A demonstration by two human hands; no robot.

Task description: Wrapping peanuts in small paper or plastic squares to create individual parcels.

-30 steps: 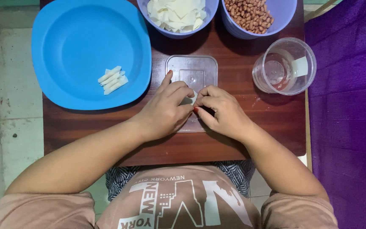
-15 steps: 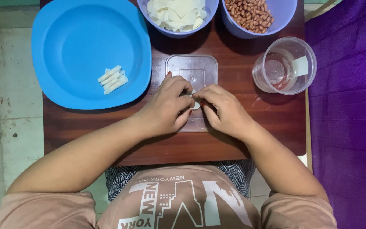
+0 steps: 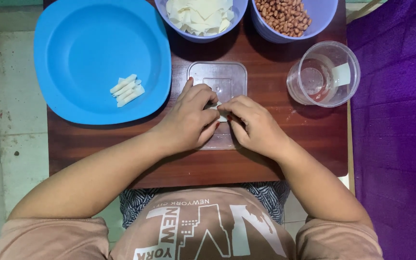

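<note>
White wrapper piece (image 3: 221,111) is pinched by left hand (image 3: 188,120) and right hand (image 3: 256,126) fingers.

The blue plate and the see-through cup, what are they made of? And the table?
The blue plate looks like plastic: one even colour, smooth, with a soft shine. The see-through cup is probably clear plastic too, though glass can't be ruled out; the table shows through it. The table looks like dark polished wood or a wood-look coating, with streaky grain and a slight gloss.
</note>
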